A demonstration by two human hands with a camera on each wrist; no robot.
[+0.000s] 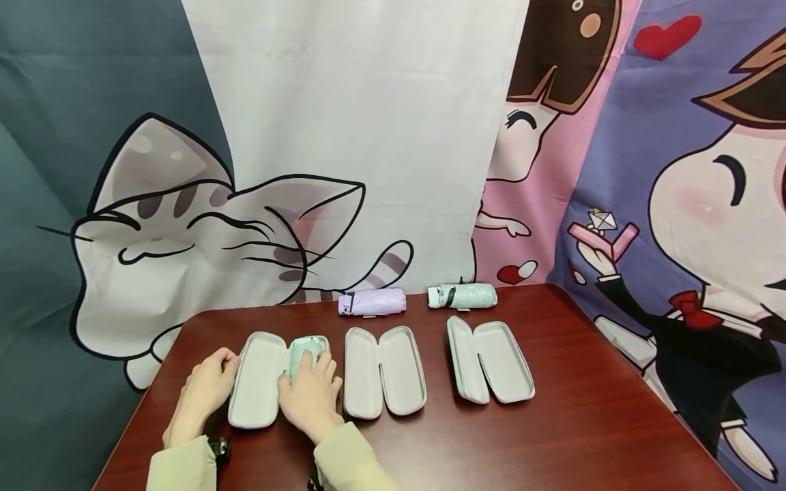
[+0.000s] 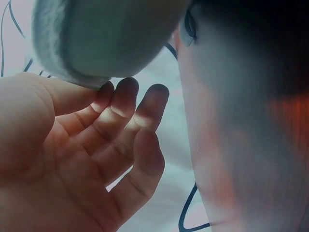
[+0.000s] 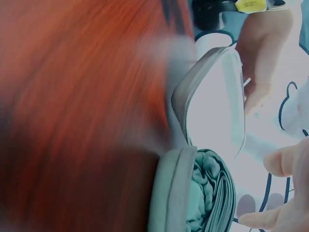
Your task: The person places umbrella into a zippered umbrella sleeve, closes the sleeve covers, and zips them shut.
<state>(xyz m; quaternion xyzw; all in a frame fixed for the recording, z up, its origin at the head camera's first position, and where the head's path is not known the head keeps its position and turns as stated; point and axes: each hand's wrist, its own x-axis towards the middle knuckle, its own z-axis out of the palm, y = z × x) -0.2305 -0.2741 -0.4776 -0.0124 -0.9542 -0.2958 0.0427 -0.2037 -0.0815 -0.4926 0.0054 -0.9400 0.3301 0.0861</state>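
A pale grey case (image 1: 258, 385) lies unfolded at the left of the table, its two halves side by side. A folded mint-green umbrella (image 1: 299, 354) sits in the right half; its gathered fabric (image 3: 212, 193) shows in the right wrist view. My right hand (image 1: 312, 392) is over that half, fingers extended across the umbrella in the head view. At the outer edge of the left half is my left hand (image 1: 205, 385). In the left wrist view its thumb and fingertips meet the case's rounded edge (image 2: 87, 72), with the fingers loosely bent.
Two more unfolded cases lie to the right, a middle one (image 1: 364, 375) and a far-right one (image 1: 505, 361). Behind them are a purple folded umbrella (image 1: 374, 302) and another mint-green umbrella (image 1: 473, 296). A printed cloth (image 1: 368, 102) hangs behind the brown table (image 1: 583, 409).
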